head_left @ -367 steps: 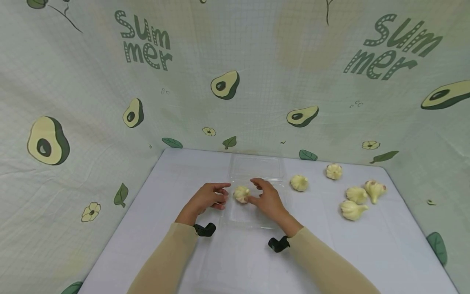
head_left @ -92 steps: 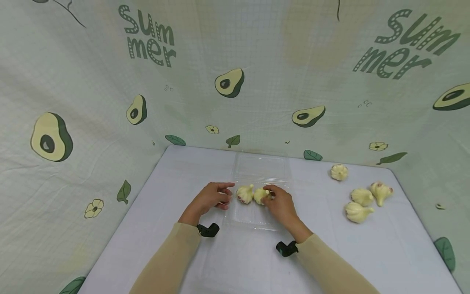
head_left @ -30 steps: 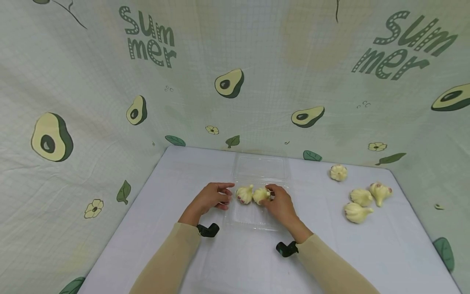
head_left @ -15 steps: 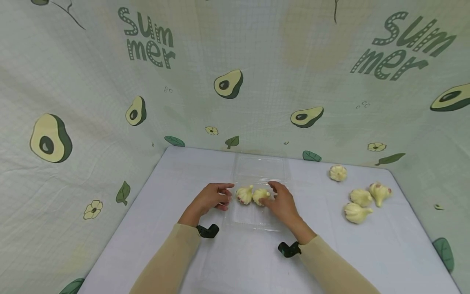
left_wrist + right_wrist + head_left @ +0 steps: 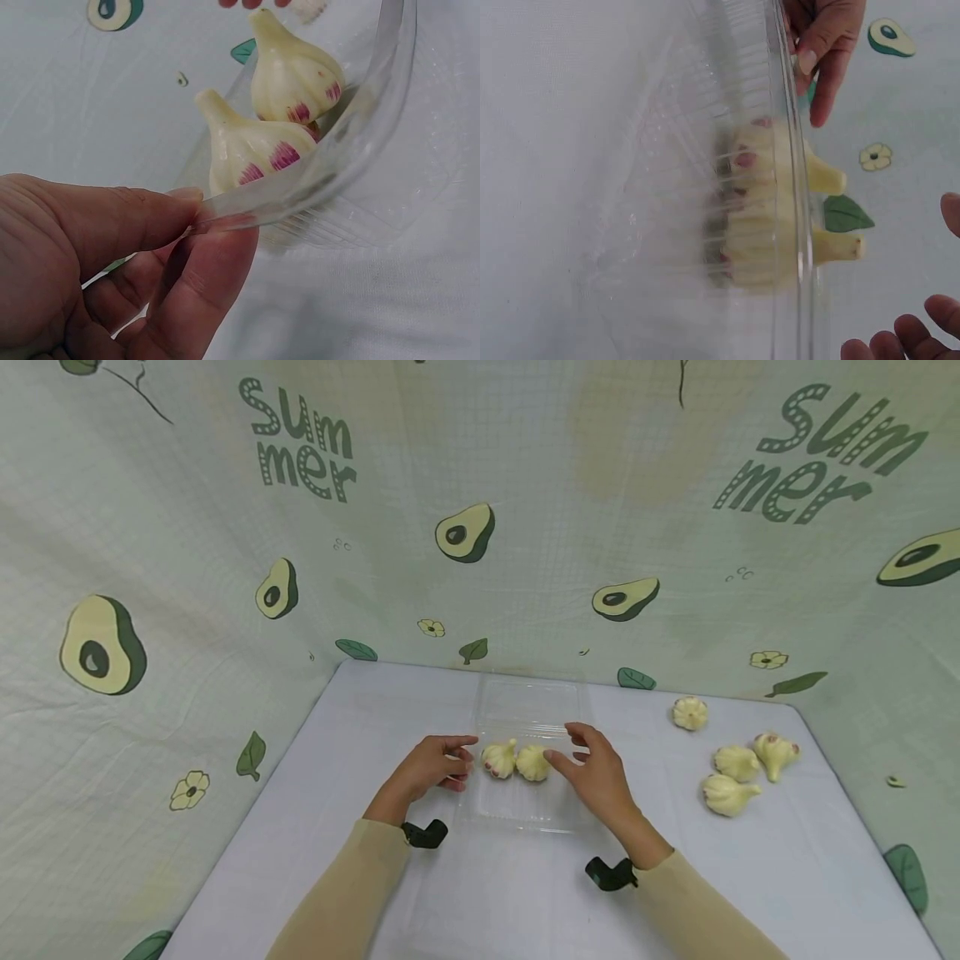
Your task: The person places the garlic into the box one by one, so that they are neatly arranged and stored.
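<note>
Transparent plastic, head view: I read an open box [image 5: 517, 810] on the white table [image 5: 480, 902], its lid [image 5: 532, 702] folded back close to the table's far edge, just short of the printed cloth [image 5: 540, 468]. Inside, well back from the near rim, sit a left bulb [image 5: 498, 759] and a right bulb [image 5: 532, 763] of garlic, side by side. Left hand [image 5: 431, 767] at the box's left side; right hand [image 5: 600, 777] over the right rim, fingers parted and holding nothing, thumb close to the right bulb (contact not decidable from my seat). Right of the box a strip of table separates it from a lone bulb [image 5: 690, 713] and three clustered bulbs [image 5: 737, 763]; a broad stretch runs from the left hand to the table's left edge.

Left wrist view: I see thumb and fingers pinching the box rim. Both bulbs lie beyond that edge, necks up, purple marks low on their skins.

Right wrist view: through the box wall I get both bulbs blurred, necks showing past the rim. Right fingertips, at lower right, stand apart from them with a gap between.
</note>
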Demonstrator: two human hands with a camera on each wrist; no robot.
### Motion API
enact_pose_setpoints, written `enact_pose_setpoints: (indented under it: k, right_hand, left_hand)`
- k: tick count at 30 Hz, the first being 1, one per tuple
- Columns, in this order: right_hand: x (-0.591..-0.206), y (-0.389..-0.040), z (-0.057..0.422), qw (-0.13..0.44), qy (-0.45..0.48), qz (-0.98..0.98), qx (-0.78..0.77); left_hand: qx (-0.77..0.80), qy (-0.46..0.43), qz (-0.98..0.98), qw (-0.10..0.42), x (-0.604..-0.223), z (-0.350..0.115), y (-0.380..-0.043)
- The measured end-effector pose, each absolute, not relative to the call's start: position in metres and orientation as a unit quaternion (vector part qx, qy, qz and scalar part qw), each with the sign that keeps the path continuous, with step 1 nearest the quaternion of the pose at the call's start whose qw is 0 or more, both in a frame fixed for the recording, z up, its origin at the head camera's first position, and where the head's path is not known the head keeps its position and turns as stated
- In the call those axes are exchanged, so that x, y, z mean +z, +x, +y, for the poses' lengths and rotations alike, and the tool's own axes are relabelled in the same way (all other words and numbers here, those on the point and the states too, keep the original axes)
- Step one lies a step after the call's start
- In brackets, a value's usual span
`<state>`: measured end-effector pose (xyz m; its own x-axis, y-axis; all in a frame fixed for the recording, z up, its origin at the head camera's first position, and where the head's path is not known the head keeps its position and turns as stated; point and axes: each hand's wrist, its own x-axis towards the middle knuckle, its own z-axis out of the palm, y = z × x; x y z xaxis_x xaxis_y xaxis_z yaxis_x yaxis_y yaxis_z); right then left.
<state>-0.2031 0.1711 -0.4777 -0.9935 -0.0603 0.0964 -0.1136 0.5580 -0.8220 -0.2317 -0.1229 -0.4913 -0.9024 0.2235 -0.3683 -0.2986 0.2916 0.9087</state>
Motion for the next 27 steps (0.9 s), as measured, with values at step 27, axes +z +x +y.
enact_pose_setpoints:
  k: [27]
  right_hand:
    - [-0.479, -0.179, 0.266, 0.240, -0.045, -0.862, 0.444]
  left_hand:
    - [0.579, -0.025, 0.785, 0.217, -0.489, -0.121, -0.231]
